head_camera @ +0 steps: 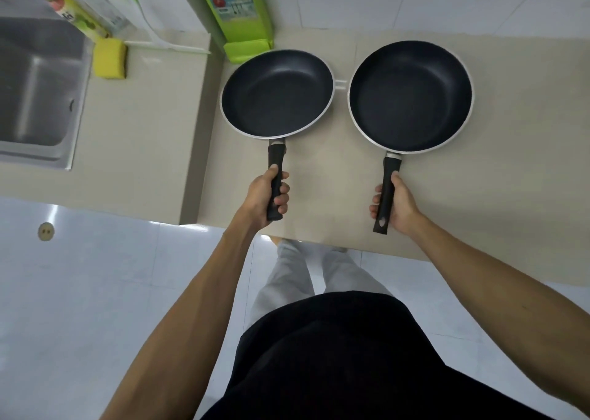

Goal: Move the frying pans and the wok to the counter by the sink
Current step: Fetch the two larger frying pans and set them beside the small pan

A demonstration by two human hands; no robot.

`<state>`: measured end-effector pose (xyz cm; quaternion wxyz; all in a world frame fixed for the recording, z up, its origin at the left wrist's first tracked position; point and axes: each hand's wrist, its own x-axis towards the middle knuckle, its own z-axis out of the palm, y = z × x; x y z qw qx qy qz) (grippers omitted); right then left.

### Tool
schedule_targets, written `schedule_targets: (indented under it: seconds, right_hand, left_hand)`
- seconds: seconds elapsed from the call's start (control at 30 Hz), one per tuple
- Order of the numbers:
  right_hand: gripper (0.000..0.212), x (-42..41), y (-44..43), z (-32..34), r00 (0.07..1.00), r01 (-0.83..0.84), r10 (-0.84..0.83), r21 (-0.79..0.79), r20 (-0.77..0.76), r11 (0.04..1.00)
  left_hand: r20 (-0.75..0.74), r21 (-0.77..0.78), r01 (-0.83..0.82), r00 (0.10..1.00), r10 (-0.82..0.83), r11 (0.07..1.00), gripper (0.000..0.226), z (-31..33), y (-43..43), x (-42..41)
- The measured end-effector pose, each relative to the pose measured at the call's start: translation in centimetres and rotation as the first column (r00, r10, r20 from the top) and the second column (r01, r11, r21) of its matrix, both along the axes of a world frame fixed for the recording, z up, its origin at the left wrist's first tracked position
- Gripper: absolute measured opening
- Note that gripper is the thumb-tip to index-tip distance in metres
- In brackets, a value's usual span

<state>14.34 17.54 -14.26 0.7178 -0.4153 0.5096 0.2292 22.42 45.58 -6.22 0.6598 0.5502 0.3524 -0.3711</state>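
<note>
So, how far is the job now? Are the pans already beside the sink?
Nothing looks delivered yet: the counter by the sink holds only a yellow sponge and bottles. In hand: the left hand grips the left frying pan, the right hand the right frying pan. Left: carrying both over. No wok is in view.

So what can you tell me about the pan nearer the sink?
The left pan is round and shallow, with a dark nonstick-looking inside, a thin pale metal rim and nothing in it. Its straight black handle points toward the person, and the left hand is wrapped around it in a full grip. It sits over the beige counter, just in front of a green box; whether it rests there is unclear.
</note>
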Motion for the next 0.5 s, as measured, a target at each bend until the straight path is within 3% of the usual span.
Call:
schedule_targets:
  seconds: [0.23,0.37,0.5]
  right_hand:
    - [0.045,0.5,-0.2,1.6,0.98,0.116,-0.127,0.075,0.155,0.99]
    - [0.043,0.8,0.5,2.3,0.986,0.107,-0.1,-0.045,0.132,0.993]
    - [0.042,-0.1,0.5,3.3,0.987,0.093,-0.081,-0.083,0.136,0.992]
  left_hand:
    - [0.002,0.041,-0.012,1.0,0.012,0.999,0.032,1.1,-0.9,1.0]
    - [0.077,0.182,0.044,0.995,-0.058,0.982,0.032,1.0,-1.4,0.7]
    - [0.144,0.217,0.06,0.985,-0.093,0.974,0.033,0.7,-1.6,-0.9]
